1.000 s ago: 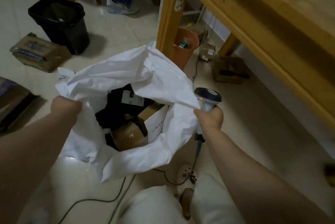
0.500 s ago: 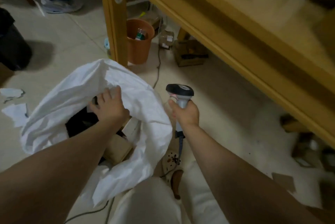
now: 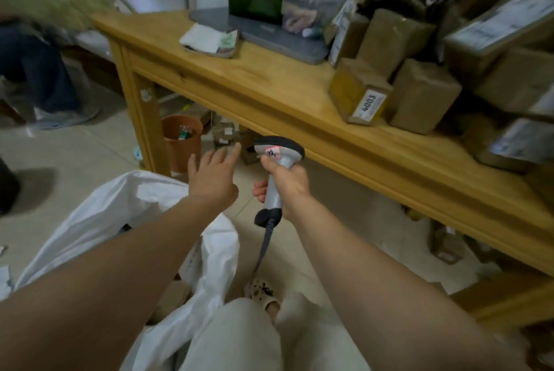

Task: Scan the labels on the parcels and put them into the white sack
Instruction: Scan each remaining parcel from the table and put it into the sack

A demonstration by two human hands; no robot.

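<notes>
The white sack (image 3: 120,214) sits on the floor at the lower left, its mouth mostly hidden under my left arm. My left hand (image 3: 214,177) hovers above the sack's far rim, fingers spread, holding nothing. Just to its right my right hand (image 3: 289,183) grips the grey handheld scanner (image 3: 278,151), head pointing away, with its cable hanging down. Several brown cardboard parcels (image 3: 419,94) are piled on the right part of the wooden table (image 3: 269,91); the nearest small one carries a white label (image 3: 369,104).
A green sign on a grey base (image 3: 260,25) and folded papers (image 3: 209,40) lie on the table's left part. An orange bin (image 3: 181,142) stands under the table by its leg. Another person's legs (image 3: 39,76) are at the far left. More boxes sit on the floor under the table.
My left hand let go of the sack and rose, fingers spread, toward the table. The view swung up from the floor to the tabletop with its parcels. The scanner stayed in my right hand.
</notes>
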